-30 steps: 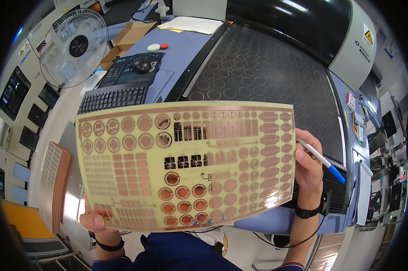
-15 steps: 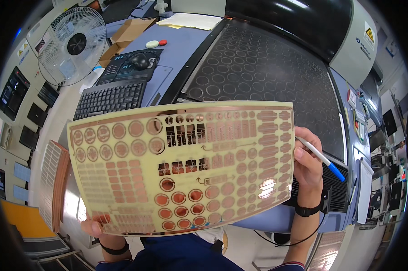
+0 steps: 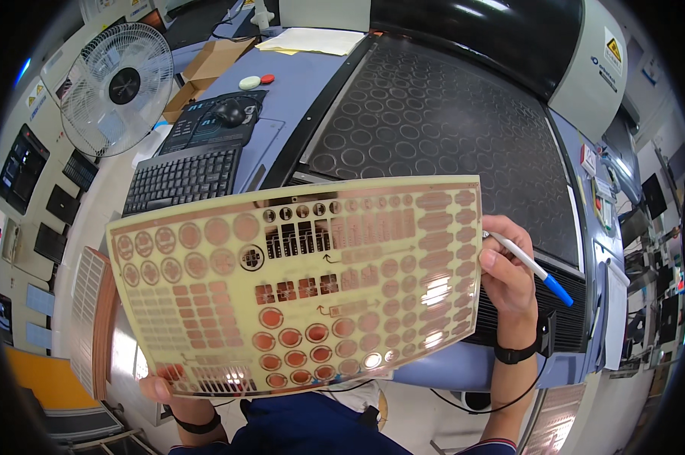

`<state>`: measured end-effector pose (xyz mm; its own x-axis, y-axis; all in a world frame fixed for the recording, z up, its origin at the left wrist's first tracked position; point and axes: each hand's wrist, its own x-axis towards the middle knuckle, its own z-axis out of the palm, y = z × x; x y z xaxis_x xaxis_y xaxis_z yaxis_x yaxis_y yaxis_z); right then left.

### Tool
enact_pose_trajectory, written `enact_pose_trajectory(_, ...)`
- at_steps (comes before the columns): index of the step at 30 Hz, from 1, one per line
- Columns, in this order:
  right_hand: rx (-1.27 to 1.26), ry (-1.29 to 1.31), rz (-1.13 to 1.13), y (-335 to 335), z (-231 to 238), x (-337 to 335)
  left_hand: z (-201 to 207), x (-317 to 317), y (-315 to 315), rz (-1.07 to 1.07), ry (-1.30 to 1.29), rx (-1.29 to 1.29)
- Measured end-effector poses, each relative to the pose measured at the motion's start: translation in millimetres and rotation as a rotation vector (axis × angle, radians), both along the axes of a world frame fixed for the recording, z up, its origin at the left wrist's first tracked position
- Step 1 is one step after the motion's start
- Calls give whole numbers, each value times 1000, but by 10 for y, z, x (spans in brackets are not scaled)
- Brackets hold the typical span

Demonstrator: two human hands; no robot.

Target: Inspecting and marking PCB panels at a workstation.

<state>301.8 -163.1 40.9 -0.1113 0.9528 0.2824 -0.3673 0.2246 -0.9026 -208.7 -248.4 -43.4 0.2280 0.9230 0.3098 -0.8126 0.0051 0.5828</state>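
Note:
A large, thin circuit board panel [image 3: 244,334], pale yellow with copper-coloured round and oblong patterns, is held up before me, tilted and catching the light. My left hand [image 3: 160,388] grips its lower left corner, thumb on the face and the other fingers largely hidden behind. At the panel's right edge, my right hand [image 3: 509,265] pinches it between thumb and fingers. That same hand also carries a white marker pen with a blue cap [image 3: 536,269], its capped end pointing down and right. Each wrist wears a black band.
Behind the panel lies a machine bed [image 3: 433,114] covered with black circular pads. To its left are a keyboard [image 3: 183,178], a mouse [image 3: 231,114] and an open cardboard box [image 3: 206,68]. A fan [image 3: 119,87] stands far left. Stacked panels [image 3: 92,318] sit at lower left.
The panel has shifted slightly left and down on its right side, and bright reflections have moved across its copper patterns. Both hands keep their hold.

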Motion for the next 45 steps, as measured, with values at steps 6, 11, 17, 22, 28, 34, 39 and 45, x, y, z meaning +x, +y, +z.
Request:
enact_pose_trajectory(6,-19,-26,-7,15,14,-72,142,217,141,-73,-35,65)
enact_pose_trajectory(11,-27,-18,-9,34,8,-77,195,259,189,-80,-29,93)
enact_pose_trajectory(17,-34,-35,-2,40,0,-75,177,227,186,-60,-25,77)
enact_pose_trajectory(22,-52,-16,7,55,-13,-89,180,253,166,-48,-31,72)
enact_pose_trajectory(28,-89,-10,9,70,-32,-65,105,267,160,-7,-78,20)
enact_pose_trajectory(34,-41,-32,14,51,-17,-73,313,471,165,-17,-74,41)
enact_pose_trajectory(39,-45,18,17,64,-37,-48,313,520,248,16,-66,54)
enact_pose_trajectory(45,-69,89,66,54,-93,-25,246,514,223,133,-31,-20)
